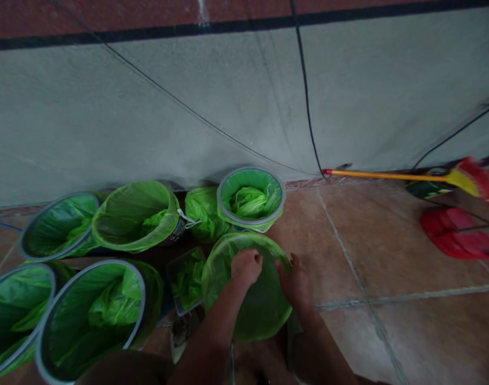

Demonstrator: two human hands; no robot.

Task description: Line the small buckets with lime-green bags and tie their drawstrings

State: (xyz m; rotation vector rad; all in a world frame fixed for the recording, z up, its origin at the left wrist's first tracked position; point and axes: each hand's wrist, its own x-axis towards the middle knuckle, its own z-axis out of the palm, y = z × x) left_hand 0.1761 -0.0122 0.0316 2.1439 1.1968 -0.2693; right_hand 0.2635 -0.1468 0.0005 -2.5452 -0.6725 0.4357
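Between my feet stands a bin lined with a thin green plastic bag [260,315], its liner folded over the round rim. My left hand [246,266] is curled into a fist over the bin's opening; whatever it may hold is hidden. At the right side of the rim, my right hand [296,280] grips the edge of the green bag, thumb on the inside and fingers outside. Just behind it, against the wall, is a smaller bin with a grey rim [250,220] and bunched green bag inside.
Several more green-lined bins crowd the left, including a grey-rimmed bin [142,299] and a bin with white ties [134,246]. A small tray [184,310] holds crumpled green plastic. Rightward lie a broom [373,175] and a red dustpan [455,232]. Cables hang along the wall [168,144].
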